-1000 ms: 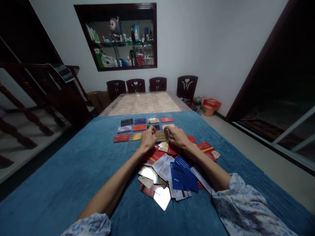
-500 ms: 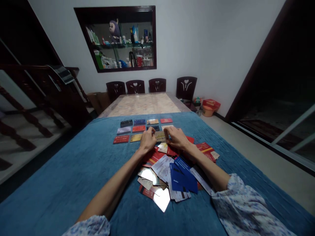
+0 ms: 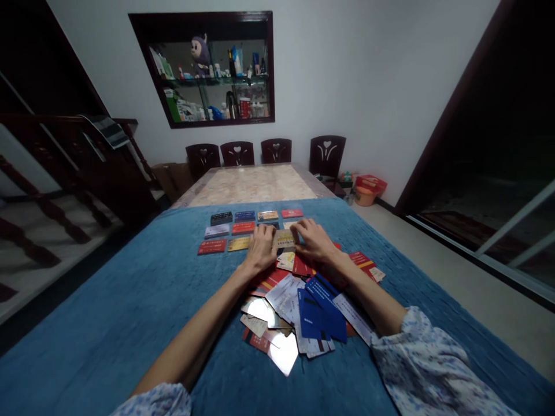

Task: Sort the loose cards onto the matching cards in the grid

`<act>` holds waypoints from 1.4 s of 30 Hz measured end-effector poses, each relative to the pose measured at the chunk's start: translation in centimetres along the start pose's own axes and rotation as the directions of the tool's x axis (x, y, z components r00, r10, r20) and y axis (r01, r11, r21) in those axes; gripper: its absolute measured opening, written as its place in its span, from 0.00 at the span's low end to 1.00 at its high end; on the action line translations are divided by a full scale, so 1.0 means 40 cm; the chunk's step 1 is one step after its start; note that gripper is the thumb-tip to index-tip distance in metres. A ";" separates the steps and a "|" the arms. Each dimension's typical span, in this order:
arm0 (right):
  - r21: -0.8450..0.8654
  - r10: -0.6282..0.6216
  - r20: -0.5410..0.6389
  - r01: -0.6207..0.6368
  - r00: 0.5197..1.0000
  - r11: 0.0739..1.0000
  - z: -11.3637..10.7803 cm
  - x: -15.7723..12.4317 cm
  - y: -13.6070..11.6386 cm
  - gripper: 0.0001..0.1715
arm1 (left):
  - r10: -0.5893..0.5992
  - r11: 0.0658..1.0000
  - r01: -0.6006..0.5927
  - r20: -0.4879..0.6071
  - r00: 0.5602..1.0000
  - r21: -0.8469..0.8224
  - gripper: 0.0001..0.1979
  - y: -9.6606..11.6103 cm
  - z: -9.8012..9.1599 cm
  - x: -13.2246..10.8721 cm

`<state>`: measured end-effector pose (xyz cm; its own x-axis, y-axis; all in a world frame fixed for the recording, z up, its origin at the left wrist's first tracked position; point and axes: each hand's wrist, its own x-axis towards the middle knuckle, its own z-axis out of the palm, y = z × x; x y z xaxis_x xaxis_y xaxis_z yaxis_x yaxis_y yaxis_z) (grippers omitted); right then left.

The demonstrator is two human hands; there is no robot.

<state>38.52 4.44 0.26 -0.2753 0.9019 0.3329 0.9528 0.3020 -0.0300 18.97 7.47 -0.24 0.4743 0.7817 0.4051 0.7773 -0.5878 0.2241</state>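
A gold-brown card (image 3: 285, 238) lies between my two hands, held at its left and right short edges. My left hand (image 3: 262, 247) has its fingers curled at the left edge, and my right hand (image 3: 313, 239) pinches the right edge. Just nearer to me spreads a loose pile with red cards (image 3: 269, 282), blue cards (image 3: 318, 315) and pale cards (image 3: 286, 297). Beyond and left of the hands sit rows of sorted cards, among them a red card stack (image 3: 212, 247), a yellow card stack (image 3: 239, 244) and a black card stack (image 3: 221, 218). My hands partly cover some stacks.
A blue cloth (image 3: 165, 323) covers the near part of the table, with the patterned tabletop (image 3: 260, 184) bare beyond it. Several dark chairs (image 3: 237, 153) stand at the far end. A wall shelf (image 3: 208, 81) holds a plush toy and bottles.
My hands have shifted slightly, and the gold-brown card between them shows more fully. My left fingers have straightened a little along its edge. The view has moved slightly; the pile looks unchanged.
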 end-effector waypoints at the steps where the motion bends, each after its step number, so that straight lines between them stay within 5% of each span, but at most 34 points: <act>1: 0.002 -0.010 -0.008 0.010 1.000 1.000 0.003 0.000 0.006 0.27 | 0.012 1.000 -0.012 0.002 1.000 0.010 0.15 0.000 -0.001 -0.001; 24: 0.093 -0.105 0.062 0.099 0.993 0.991 0.031 0.019 0.099 0.28 | 0.104 0.984 -0.124 0.150 0.983 0.129 0.18 0.004 -0.010 0.015; 42: 0.004 -0.101 0.221 0.103 0.970 0.995 -0.029 0.099 0.162 0.14 | 0.087 0.985 -0.122 0.256 0.963 0.123 0.07 0.003 0.022 0.159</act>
<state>43.75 9.59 2.49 -0.3919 0.9125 0.1172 0.9189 0.3946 0.0004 22.44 12.57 1.59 0.6301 0.7547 0.1829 0.7585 -0.6486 0.0628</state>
